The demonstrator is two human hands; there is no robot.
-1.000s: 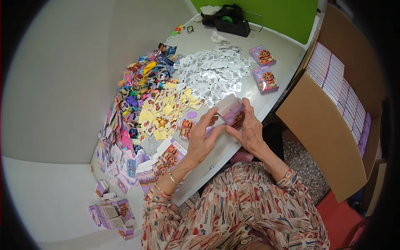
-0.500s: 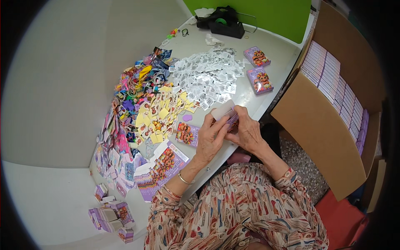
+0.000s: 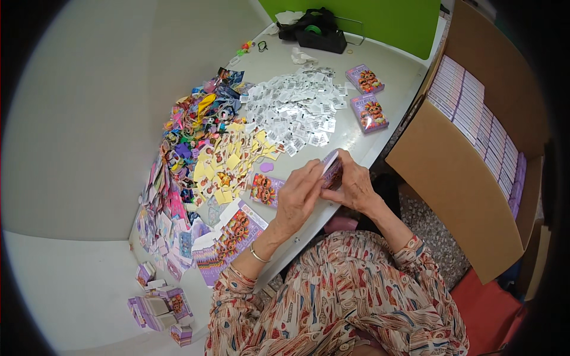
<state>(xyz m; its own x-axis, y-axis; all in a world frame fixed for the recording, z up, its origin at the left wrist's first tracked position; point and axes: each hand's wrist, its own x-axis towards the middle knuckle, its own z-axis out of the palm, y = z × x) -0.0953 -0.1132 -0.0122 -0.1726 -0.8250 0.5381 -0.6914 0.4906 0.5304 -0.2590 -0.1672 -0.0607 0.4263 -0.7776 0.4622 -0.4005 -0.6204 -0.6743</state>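
Observation:
Between my two hands is a small purple printed card box (image 3: 333, 172), held over the table's front edge with a white edge at its top. My left hand (image 3: 298, 199) closes on the box's left side. My right hand (image 3: 352, 188) wraps round its right side, thumb toward me. Beside my left hand another purple box (image 3: 265, 190) lies on the table, and a small purple piece (image 3: 267, 167) lies just beyond it. A fanned stack of flat printed cartons (image 3: 231, 237) rests by my left forearm.
Heaped on the table are silver-white packets (image 3: 294, 107), yellow cards (image 3: 228, 160) and colourful trinkets (image 3: 181, 136). Two purple boxes (image 3: 369, 113) sit at the right, near a tape dispenser (image 3: 323, 40). A large cardboard carton (image 3: 457, 190) of packed boxes stands right; small boxes (image 3: 157, 305) lie lower left.
The white flap that stood up from the box has been folded down to a thin edge. My left fingers have shifted up along the box, which stays in both hands.

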